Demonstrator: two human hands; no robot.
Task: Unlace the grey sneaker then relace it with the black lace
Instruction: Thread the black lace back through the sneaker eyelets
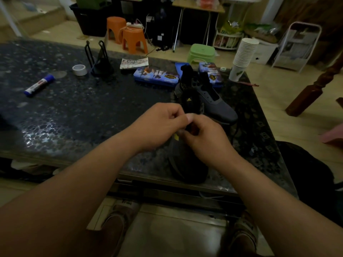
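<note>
- My left hand [159, 125] and right hand [206, 138] meet with fingers curled, over the near sneaker [185, 164].
- They hide whatever they pinch; I cannot tell what it is.
- The second sneaker [217, 104] stands just beyond my hands.
- Two tins lie farther off on the tabletop [83, 112]: the left tin [156, 76] and the right tin [209, 71].

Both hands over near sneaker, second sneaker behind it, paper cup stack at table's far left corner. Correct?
Not quite: the head view shows the paper cup stack at the table's far right corner. Left hand and right hand are over the near sneaker, second sneaker behind it.
</note>
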